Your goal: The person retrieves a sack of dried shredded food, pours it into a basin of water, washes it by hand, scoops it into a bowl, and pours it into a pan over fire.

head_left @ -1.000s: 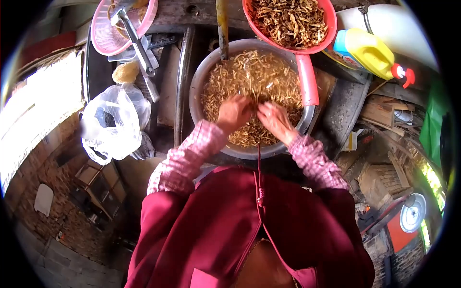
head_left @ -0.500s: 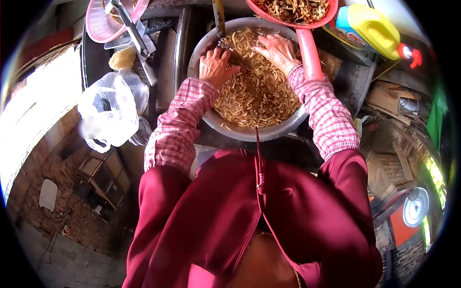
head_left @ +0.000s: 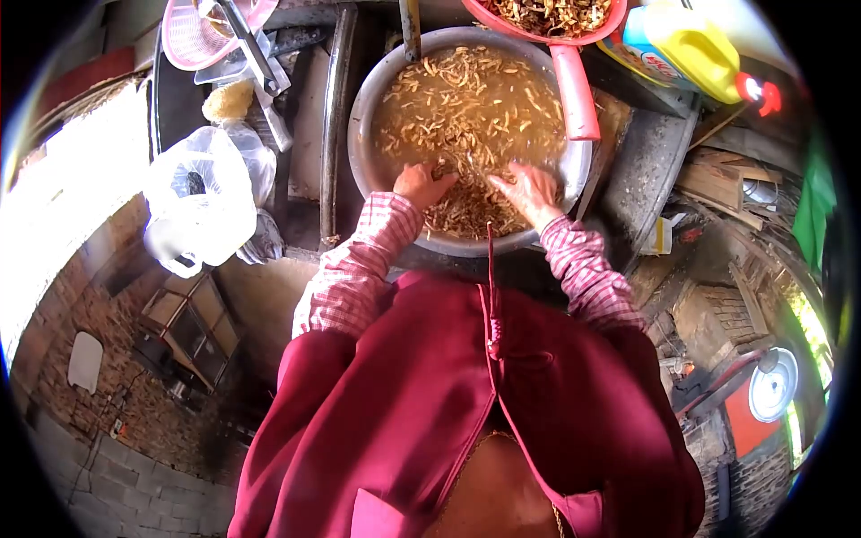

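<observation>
A wide metal basin (head_left: pixel 360 134) holds cloudy brown water and many thin brown strips (head_left: pixel 471 117) that look like shredded dried vegetable. At its near side, my left hand (head_left: pixel 423 186) has its fingers curled into the strips, thumb pointing inward. Opposite it, my right hand (head_left: pixel 531 193) also dips its fingers into the heap, thumb towards the left. A dense clump of strips lies between both hands. The fingertips are hidden in the wet strips. Over the basin's far right rim reaches the handle of a red strainer (head_left: pixel 574 94) filled with similar strips.
A tap (head_left: pixel 410 31) hangs over the basin's back edge. To the left are a pink basket (head_left: pixel 184 40), a knife (head_left: pixel 273 117), a yellow sponge-like scrubber (head_left: pixel 228 101) and a plastic bag (head_left: pixel 202 202). A yellow bottle (head_left: pixel 695 54) stands at the back right.
Both hands have moved from the far part of the basin to its near side, drawing strips along. Their spread fingers have curled in, and more water shows at the back.
</observation>
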